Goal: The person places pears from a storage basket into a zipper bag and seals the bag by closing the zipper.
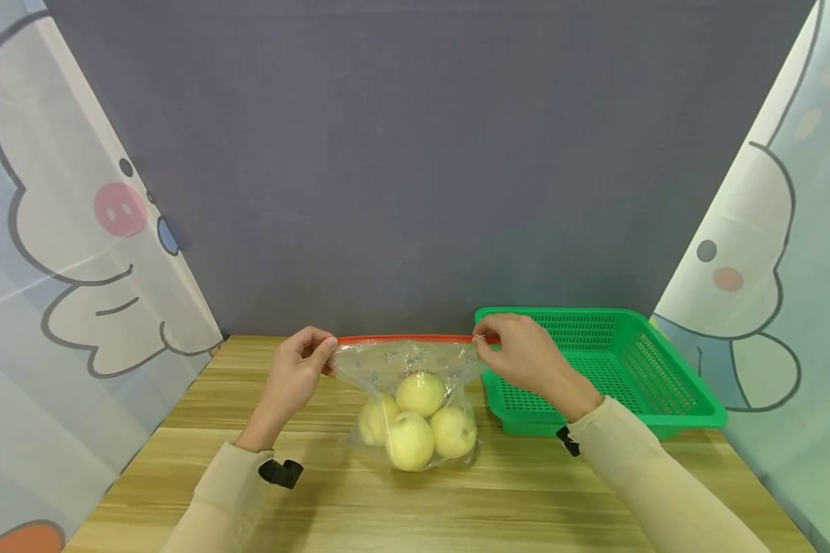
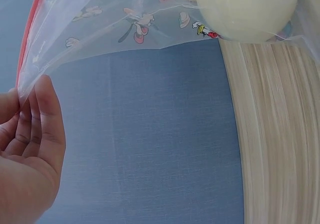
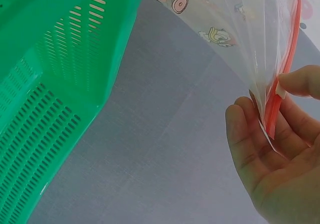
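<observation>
A clear plastic zip bag (image 1: 404, 355) with cartoon prints and a red zip strip (image 1: 404, 338) stands on the table, its top edge stretched straight between both hands. Several pale yellow-green round fruits (image 1: 422, 394) lie inside it. My left hand (image 1: 300, 365) pinches the left end of the red strip between thumb and fingers. At the other end, my right hand (image 1: 522, 353) pinches the strip near its right corner. The right wrist view shows a small whitish slider (image 3: 280, 89) on the strip under the thumb (image 3: 302, 81).
A green perforated plastic basket (image 1: 671, 420) stands on the wood-grain table (image 1: 346, 507), right of the bag and behind my right forearm. A grey cloth backdrop (image 1: 415, 169) rises behind the table. Curtains with cartoon figures (image 1: 69, 200) hang at both sides.
</observation>
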Available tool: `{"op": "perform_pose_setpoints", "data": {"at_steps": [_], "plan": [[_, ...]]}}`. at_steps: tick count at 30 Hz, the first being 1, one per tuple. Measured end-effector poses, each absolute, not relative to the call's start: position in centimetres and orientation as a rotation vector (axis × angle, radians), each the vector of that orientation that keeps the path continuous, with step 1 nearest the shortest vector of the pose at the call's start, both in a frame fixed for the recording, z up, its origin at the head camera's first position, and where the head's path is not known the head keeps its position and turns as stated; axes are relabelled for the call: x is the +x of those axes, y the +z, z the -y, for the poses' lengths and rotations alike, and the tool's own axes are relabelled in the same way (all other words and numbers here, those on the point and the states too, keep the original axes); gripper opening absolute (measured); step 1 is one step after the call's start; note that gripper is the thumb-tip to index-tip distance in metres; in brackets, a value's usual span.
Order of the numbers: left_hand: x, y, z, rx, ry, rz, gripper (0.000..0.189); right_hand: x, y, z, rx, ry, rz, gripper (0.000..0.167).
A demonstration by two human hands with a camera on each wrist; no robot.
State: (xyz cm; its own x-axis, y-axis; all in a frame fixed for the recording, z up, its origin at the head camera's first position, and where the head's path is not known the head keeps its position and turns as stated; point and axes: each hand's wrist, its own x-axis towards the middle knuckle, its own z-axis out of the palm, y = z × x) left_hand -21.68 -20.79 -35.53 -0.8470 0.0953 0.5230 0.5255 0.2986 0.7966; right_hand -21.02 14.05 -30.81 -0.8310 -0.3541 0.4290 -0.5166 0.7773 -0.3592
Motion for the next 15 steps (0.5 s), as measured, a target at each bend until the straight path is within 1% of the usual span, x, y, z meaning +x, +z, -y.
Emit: {"op": "perform_pose_setpoints", "data": {"at_steps": [15], "plan": [[-21.59, -35.64, 21.04, -0.583, -1.554, 2.190, 0.016, -20.74, -30.86, -14.41, 0.652, 0.689, 2.628, 0.014]]}}
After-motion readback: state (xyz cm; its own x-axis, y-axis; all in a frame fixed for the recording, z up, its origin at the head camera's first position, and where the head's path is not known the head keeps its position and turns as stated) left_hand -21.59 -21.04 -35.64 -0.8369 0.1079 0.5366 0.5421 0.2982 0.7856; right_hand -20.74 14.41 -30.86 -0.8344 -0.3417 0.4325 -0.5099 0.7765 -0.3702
